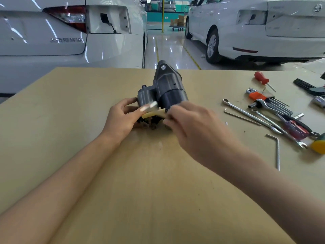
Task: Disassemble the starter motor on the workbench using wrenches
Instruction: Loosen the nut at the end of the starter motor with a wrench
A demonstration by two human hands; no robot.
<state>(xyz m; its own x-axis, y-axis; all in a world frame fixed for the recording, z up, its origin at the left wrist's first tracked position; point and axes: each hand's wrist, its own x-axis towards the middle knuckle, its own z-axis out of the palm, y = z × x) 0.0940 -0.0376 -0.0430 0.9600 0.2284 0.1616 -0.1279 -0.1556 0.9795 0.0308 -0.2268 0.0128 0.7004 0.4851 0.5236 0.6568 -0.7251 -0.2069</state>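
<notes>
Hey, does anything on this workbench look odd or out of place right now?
Nothing looks damaged or spilled. The starter motor sits on the workbench with both hands at its near end, and no wrench is in either grip. The wrenches lie in a loose, overlapping pile to the right, apart from the motor.

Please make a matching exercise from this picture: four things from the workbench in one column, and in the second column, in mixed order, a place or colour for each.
Things:
1. starter motor
2. screwdriver
3. bent hex key
4. yellow round object

Descriptions:
A. red handle, far right side
B. at the right edge of the frame
C. between both hands
D. lies alone, nearest of the tools

Pairs: 1-C, 2-A, 3-D, 4-B
</notes>
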